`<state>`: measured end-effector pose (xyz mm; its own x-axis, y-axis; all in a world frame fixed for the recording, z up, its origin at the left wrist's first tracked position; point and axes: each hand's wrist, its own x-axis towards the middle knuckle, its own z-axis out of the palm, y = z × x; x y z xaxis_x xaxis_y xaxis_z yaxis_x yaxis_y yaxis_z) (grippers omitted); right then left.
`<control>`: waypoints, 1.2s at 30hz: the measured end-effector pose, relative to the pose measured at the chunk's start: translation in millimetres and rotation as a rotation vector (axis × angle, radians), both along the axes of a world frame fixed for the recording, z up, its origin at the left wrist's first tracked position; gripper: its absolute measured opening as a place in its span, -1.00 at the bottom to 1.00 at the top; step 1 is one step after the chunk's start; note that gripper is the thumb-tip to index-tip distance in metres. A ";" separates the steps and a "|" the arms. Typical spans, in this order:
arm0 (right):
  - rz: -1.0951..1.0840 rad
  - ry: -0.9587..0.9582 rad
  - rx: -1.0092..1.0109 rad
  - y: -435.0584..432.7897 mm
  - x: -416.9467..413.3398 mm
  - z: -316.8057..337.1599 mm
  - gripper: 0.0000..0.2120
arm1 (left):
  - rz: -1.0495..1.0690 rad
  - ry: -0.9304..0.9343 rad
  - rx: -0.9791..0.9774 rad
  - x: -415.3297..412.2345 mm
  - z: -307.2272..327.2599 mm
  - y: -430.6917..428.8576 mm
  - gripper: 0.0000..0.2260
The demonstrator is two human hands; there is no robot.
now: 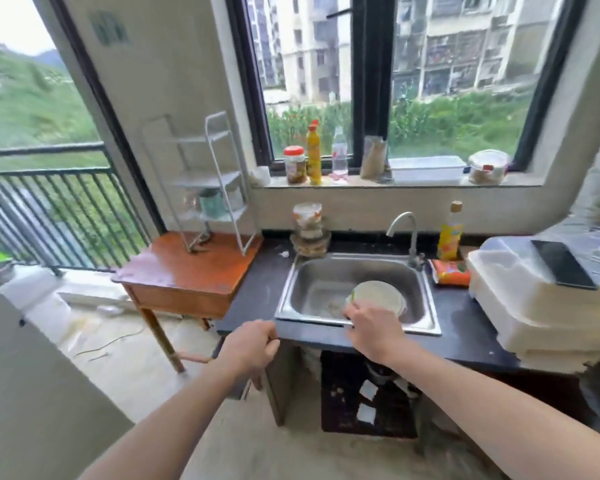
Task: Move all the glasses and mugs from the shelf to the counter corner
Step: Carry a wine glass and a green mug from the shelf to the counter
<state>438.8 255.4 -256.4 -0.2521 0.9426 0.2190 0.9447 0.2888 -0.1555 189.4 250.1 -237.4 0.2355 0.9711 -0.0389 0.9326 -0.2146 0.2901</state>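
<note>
A white wire shelf (222, 174) stands on a small wooden table (187, 271) left of the dark counter (257, 278). On its lowest tier sit a teal mug (212, 202) and a clear glass (192, 202); they are blurred. My left hand (250, 348) hovers at the counter's front left corner, fingers loosely curled and holding nothing. My right hand (371, 330) hangs over the front rim of the steel sink (302, 271), fingers bent down, just in front of a pale bowl (378, 296). Both hands are far from the shelf.
Stacked containers (307, 230) stand on the counter behind the sink's left corner. A faucet (404, 226), a yellow bottle (450, 233) and an orange packet (452, 271) lie right of them. A white plastic dish box (534, 306) fills the right counter. Jars line the window sill (361, 183).
</note>
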 end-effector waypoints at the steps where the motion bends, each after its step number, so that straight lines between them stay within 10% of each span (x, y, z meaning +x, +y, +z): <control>1: 0.034 0.010 0.009 24.2 -13.0 4.1 -0.73 | 0.043 -0.001 0.002 -13.6 4.5 12.7 -0.85; 16: 0.406 0.004 0.077 258.3 -220.7 33.3 -0.74 | 0.520 -0.116 0.021 -195.9 31.5 147.4 -0.88; 36: 0.083 0.135 -0.080 475.6 -428.0 7.0 -0.67 | 0.300 -0.204 -0.052 -426.6 3.8 410.2 -0.92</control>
